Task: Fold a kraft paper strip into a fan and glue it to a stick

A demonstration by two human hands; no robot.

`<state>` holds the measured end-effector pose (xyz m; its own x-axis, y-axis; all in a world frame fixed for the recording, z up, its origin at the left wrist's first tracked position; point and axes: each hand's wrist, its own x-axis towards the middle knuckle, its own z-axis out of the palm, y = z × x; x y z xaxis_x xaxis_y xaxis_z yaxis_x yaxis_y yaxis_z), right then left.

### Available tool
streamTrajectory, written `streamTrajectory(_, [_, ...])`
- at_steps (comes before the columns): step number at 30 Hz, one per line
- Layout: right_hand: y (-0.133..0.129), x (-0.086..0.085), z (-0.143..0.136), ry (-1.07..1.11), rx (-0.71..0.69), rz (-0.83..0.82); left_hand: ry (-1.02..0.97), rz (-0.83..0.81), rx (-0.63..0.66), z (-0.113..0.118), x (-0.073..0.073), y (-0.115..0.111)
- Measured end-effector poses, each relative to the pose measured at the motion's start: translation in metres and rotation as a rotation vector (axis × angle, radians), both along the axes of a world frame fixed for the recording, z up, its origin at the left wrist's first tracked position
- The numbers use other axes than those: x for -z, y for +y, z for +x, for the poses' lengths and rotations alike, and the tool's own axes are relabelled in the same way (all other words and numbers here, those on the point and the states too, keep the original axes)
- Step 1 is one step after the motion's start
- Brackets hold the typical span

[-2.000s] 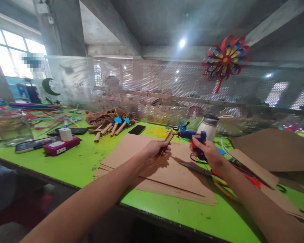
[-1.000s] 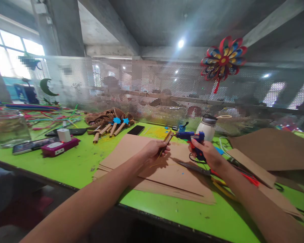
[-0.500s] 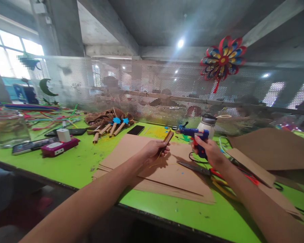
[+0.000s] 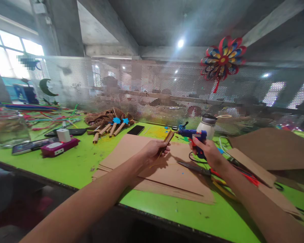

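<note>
In my left hand (image 4: 157, 148) is a narrow folded strip of brown paper (image 4: 169, 136), gripped near its lower end, with a thin yellow string trailing below. A blue glue gun (image 4: 199, 135) with an orange-red trigger is held in my right hand (image 4: 207, 150). Its nozzle points left, right by the strip's upper end; whether they touch I cannot tell. Beneath both hands lies a stack of brown paper sheets (image 4: 131, 145). Scissors (image 4: 195, 167) with red-orange handles rest on its right side, below my right hand.
Pleated brown paper pieces with rolled handles and blue shapes (image 4: 111, 125) lie at the back left. A phone (image 4: 136, 130), a white bottle (image 4: 206, 126), a purple box (image 4: 59, 146) and a glass jar (image 4: 10, 130) are on the green table (image 4: 83, 168). A perforated screen (image 4: 147, 98) stands behind.
My right hand has moved the glue gun slightly left, bringing its nozzle to the end of the paper strip. My left hand has hardly moved.
</note>
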<state>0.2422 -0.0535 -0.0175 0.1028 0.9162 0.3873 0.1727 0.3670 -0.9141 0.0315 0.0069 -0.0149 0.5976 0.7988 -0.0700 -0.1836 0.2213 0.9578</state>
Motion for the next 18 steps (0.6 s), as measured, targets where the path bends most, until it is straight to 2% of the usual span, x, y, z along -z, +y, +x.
streamTrajectory(5, [-0.0004, 0.0009, -0.0001, 0.029, 0.018, 0.026, -0.006, 0.008, 0.006, 0.0004, 0.0004, 0.0006])
streamTrajectory(10, [-0.0003, 0.0022, 0.0006, -0.025, -0.010, 0.019, 0.001, 0.009, 0.000, 0.0007, -0.0003, -0.0004])
streamTrajectory(18, [0.0016, 0.0069, 0.0044, 0.006, -0.080, -0.024, -0.025, 0.000, 0.022, -0.0004, -0.0013, -0.0006])
